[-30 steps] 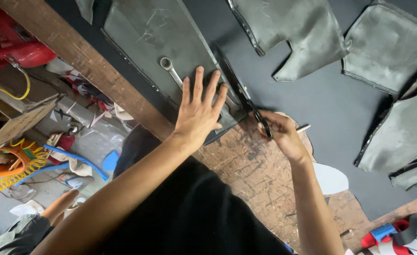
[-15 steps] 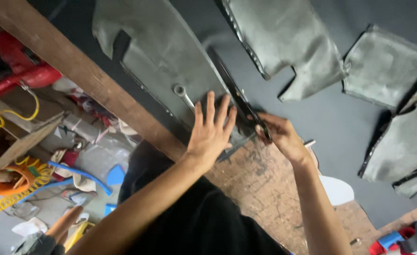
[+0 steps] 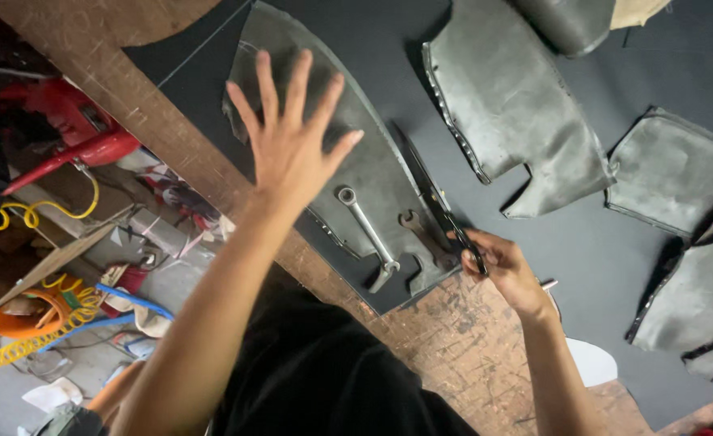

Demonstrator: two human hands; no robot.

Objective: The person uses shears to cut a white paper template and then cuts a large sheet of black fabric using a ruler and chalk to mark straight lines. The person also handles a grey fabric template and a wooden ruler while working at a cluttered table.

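**Scissors at the edge of a grey pattern piece**

Nearest to us, our dark shirt fills the bottom of the view, and both forearms reach out from it over the worn wooden counter (image 3: 453, 339). Our right hand (image 3: 506, 270) is closed around the handles of a pair of black scissors (image 3: 437, 202), fingers curled tight on the grip; the blades run up and away along the right edge of a long grey pattern piece (image 3: 356, 161). We cannot quite tell whether the blades are parted or shut, since they read as one dark line against the black sheet (image 3: 582, 234) that covers the counter.

Just left of the scissors, a silver wrench (image 3: 368, 234) lies on the lower end of the grey piece, ring end up and open end down near the sheet's cut edge. Beside it sits a darker, rusty spanner (image 3: 425, 242), nearly touching the scissors.

Farther up, our left hand (image 3: 288, 141) is spread wide over the upper part of the same grey piece, fingers splayed and holding nothing; whether the palm presses the material or hovers just above it is hard to say.

Beyond the scissors to the right, more grey cut pieces lie apart on the black sheet: a large one with a notch (image 3: 510, 105), a smaller squarish one (image 3: 671, 173), and others at the right edge (image 3: 696, 299).

Off the counter's left side, the floor holds a red tool (image 3: 73, 133) and a yellow coiled hose (image 3: 25, 347).
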